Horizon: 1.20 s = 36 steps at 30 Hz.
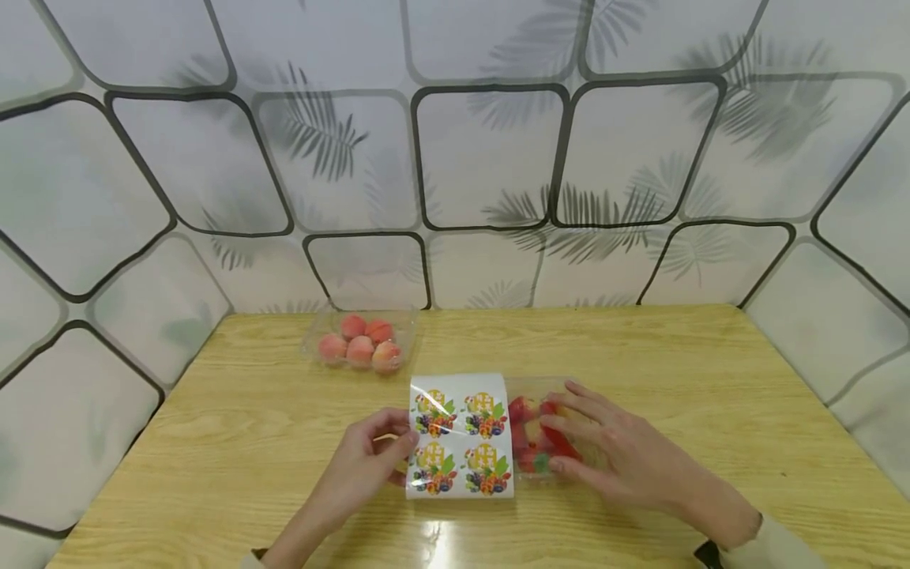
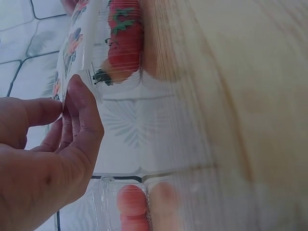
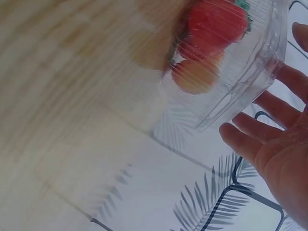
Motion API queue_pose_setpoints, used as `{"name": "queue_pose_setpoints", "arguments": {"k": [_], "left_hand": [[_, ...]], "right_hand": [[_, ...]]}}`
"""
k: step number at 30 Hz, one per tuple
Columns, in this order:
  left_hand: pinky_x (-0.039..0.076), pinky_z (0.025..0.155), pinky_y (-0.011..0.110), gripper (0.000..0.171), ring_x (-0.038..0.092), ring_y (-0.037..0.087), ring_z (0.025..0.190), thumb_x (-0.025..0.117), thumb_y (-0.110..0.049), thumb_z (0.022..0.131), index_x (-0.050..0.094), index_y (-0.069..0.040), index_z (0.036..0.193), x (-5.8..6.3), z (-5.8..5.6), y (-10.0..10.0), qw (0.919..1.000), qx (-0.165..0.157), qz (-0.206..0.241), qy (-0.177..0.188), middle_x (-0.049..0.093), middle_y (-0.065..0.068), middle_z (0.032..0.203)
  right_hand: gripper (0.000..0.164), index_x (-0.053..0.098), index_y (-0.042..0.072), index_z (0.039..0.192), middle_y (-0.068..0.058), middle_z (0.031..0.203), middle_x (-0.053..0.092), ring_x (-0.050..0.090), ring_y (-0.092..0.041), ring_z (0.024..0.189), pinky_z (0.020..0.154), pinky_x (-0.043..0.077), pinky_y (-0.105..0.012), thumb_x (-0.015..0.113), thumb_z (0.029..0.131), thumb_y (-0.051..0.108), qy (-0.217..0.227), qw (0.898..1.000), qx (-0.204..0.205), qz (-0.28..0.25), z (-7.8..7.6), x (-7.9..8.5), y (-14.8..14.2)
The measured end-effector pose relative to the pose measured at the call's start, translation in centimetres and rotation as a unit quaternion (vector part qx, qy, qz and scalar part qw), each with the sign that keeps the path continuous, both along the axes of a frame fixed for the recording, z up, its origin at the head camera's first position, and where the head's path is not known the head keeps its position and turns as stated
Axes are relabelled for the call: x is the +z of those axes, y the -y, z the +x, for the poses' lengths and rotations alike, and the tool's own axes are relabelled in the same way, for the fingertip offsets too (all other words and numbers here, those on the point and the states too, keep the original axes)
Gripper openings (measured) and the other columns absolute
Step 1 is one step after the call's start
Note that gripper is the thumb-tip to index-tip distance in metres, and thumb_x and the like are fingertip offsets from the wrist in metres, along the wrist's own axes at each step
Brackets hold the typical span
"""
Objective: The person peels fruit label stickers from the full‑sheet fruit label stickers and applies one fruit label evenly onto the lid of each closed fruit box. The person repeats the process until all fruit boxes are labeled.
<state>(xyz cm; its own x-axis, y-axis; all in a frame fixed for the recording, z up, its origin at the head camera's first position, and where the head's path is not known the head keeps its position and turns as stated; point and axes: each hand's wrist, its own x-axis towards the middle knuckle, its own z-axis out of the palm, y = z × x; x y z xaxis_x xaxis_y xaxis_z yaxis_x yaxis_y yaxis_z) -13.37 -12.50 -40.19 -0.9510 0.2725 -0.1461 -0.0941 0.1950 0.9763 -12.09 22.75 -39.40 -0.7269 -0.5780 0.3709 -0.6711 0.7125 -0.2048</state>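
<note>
A white sheet of fruit stickers [image 1: 460, 436] shows two rows of round printed labels. My left hand [image 1: 373, 449] pinches its left edge between thumb and fingers, as the left wrist view also shows. The sheet overlaps the left part of a clear plastic box [image 3: 255, 72]. Inside the box are red strawberries [image 3: 216, 21] and a yellow-orange fruit [image 3: 195, 76]; the sheet hides some of them in the head view. My right hand [image 1: 626, 450] spreads its fairly straight fingers over the right side of the box, fingertips at the lid.
Another clear box [image 1: 408, 316] with several peaches [image 1: 360, 351] stands at the back left of the wooden table [image 1: 640, 348]. Behind the table hangs a pale leaf-patterned cloth [image 1: 490, 158], which also lines both sides.
</note>
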Motion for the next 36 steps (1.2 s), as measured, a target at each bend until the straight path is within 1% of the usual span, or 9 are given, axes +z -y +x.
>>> {"name": "queue_pose_setpoints", "arguments": {"k": [4, 7, 12, 18, 21, 24, 28, 31, 36], "left_hand": [[0.063, 0.066, 0.035, 0.022, 0.068, 0.017, 0.080, 0.064, -0.015, 0.101, 0.063, 0.000, 0.117, 0.3, 0.0, 0.1, 0.9999, -0.002, -0.002, -0.013, 0.064, 0.015, 0.106], [0.062, 0.067, 0.033, 0.021, 0.068, 0.016, 0.080, 0.064, -0.016, 0.101, 0.063, -0.002, 0.116, 0.4, 0.0, 0.2, 0.9996, -0.002, -0.008, -0.028, 0.064, 0.015, 0.106], [0.062, 0.068, 0.033, 0.017, 0.069, 0.015, 0.082, 0.063, -0.013, 0.101, 0.065, -0.003, 0.114, 0.7, -0.2, 0.2, 0.9990, 0.000, -0.006, -0.044, 0.064, 0.015, 0.105], [0.062, 0.071, 0.033, 0.017, 0.069, 0.016, 0.085, 0.064, -0.012, 0.101, 0.066, -0.004, 0.115, 0.8, -0.1, 0.3, 0.9989, -0.004, -0.002, -0.047, 0.065, 0.016, 0.106], [0.062, 0.072, 0.033, 0.017, 0.069, 0.016, 0.087, 0.064, -0.013, 0.101, 0.066, -0.004, 0.115, 0.9, 0.0, 0.3, 0.9986, -0.010, -0.002, -0.051, 0.065, 0.018, 0.108], [0.063, 0.073, 0.033, 0.016, 0.069, 0.016, 0.087, 0.064, -0.013, 0.101, 0.065, -0.004, 0.114, 1.0, 0.0, 0.3, 0.9981, -0.018, -0.001, -0.058, 0.064, 0.019, 0.109], [0.063, 0.073, 0.033, 0.015, 0.069, 0.015, 0.086, 0.064, -0.014, 0.101, 0.064, -0.003, 0.112, 1.0, -0.1, 0.2, 0.9976, -0.025, -0.001, -0.064, 0.064, 0.018, 0.109], [0.063, 0.073, 0.032, 0.015, 0.069, 0.015, 0.086, 0.064, -0.014, 0.102, 0.064, -0.003, 0.112, 1.1, 0.0, 0.2, 0.9977, -0.025, -0.003, -0.063, 0.064, 0.017, 0.109], [0.062, 0.075, 0.033, 0.030, 0.069, 0.019, 0.093, 0.068, -0.015, 0.099, 0.061, -0.005, 0.126, 1.3, 0.0, 0.2, 0.9987, -0.022, -0.001, -0.045, 0.063, 0.019, 0.118]], "right_hand": [[0.041, 0.072, 0.019, 0.127, -0.008, 0.136, 0.067, 0.060, -0.039, 0.131, 0.092, 0.058, -0.057, 0.076, 0.092, 0.040, -0.041, 0.999, 0.014, -0.013, -0.8, 0.7, 0.6], [0.045, 0.071, 0.014, 0.128, -0.009, 0.132, 0.069, 0.064, -0.033, 0.126, 0.093, 0.059, -0.052, 0.079, 0.090, 0.036, -0.049, 0.998, 0.011, -0.032, -1.4, 1.2, 1.4], [0.050, 0.068, 0.009, 0.133, -0.006, 0.128, 0.072, 0.070, -0.025, 0.115, 0.091, 0.060, -0.045, 0.081, 0.089, 0.028, -0.006, 0.997, -0.005, -0.072, -2.2, 2.1, 2.8], [0.053, 0.064, 0.005, 0.137, -0.005, 0.120, 0.076, 0.074, -0.019, 0.094, 0.080, 0.061, -0.039, 0.080, 0.090, 0.022, 0.064, 0.990, -0.006, -0.125, -2.6, 2.4, 4.3], [0.052, 0.063, 0.007, 0.138, -0.005, 0.120, 0.076, 0.075, -0.021, 0.092, 0.078, 0.062, -0.038, 0.079, 0.091, 0.022, 0.096, 0.985, -0.010, -0.145, -2.7, 2.5, 4.9], [0.050, 0.065, 0.009, 0.137, -0.006, 0.125, 0.075, 0.075, -0.023, 0.095, 0.079, 0.062, -0.038, 0.079, 0.091, 0.023, 0.108, 0.982, -0.010, -0.155, -2.8, 2.5, 5.3], [0.045, 0.069, 0.008, 0.131, -0.007, 0.121, 0.076, 0.075, -0.022, 0.090, 0.076, 0.062, -0.036, 0.080, 0.089, 0.020, 0.076, 0.984, 0.008, -0.161, -3.1, 2.4, 5.6], [0.039, 0.072, 0.009, 0.126, -0.004, 0.113, 0.077, 0.073, -0.020, 0.088, 0.072, 0.061, -0.032, 0.081, 0.088, 0.017, 0.054, 0.984, 0.023, -0.169, -3.3, 2.2, 5.7], [0.033, 0.074, 0.012, 0.121, 0.000, 0.104, 0.076, 0.070, -0.017, 0.084, 0.066, 0.059, -0.028, 0.080, 0.088, 0.014, 0.047, 0.981, 0.033, -0.185, -3.5, 2.1, 5.9]]}}
